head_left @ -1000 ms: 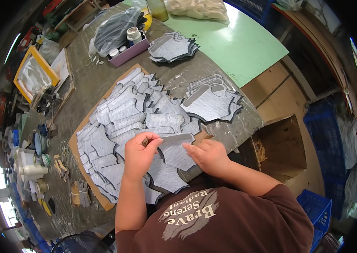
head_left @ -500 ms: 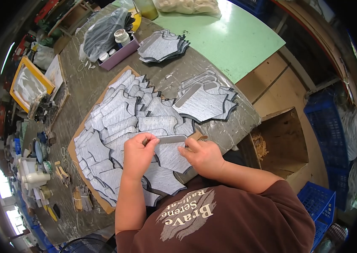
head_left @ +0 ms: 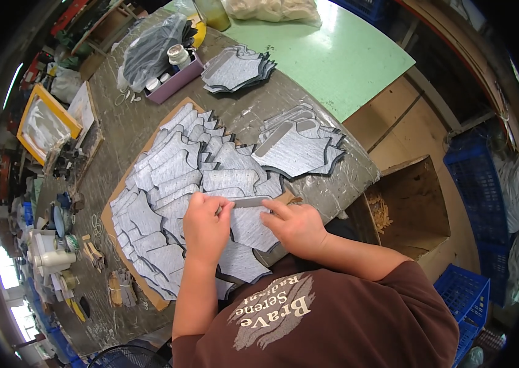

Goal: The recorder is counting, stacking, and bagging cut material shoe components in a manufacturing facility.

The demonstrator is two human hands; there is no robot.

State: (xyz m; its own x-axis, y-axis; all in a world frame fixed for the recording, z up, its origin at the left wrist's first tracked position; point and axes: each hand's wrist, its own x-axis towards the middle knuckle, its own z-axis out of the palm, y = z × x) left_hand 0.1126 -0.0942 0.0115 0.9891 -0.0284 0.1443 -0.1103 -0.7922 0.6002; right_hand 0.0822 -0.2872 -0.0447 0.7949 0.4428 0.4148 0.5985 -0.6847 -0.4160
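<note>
At the pile's (head_left: pixel 144 216) four o'clock: grey piece (head_left: pixel 252 228), left fingers (head_left: pixel 225 214) pinched on strip (head_left: pixel 249 202), right fingers (head_left: pixel 281 210) bent, hold unclear.

Flat, pale grey, curved-edged piece (head_left: pixel 252 225): looks like cloth, matt, faintly streaked; slim darker grey strip (head_left: pixel 250 202) along its edge smoother, matt. Brown flat sheet (head_left: pixel 157 300): cardboard, dull. Dark grey worktop (head_left: pixel 352 178): scuffed, wrinkled, plastic-looking surface with glints. Pale green tabletop (head_left: pixel 357 67): smooth, glossy. Long purple box (head_left: pixel 176 84): smooth plastic. Clear crumpled bag (head_left: pixel 155 50): thin, shiny plastic film. Open brown box (head_left: pixel 422 202): cardboard, matt. Blue lattice crate (head_left: pixel 460 289): plastic. Dark brown T-shirt (head_left: pixel 357 313): matt cloth.
</note>
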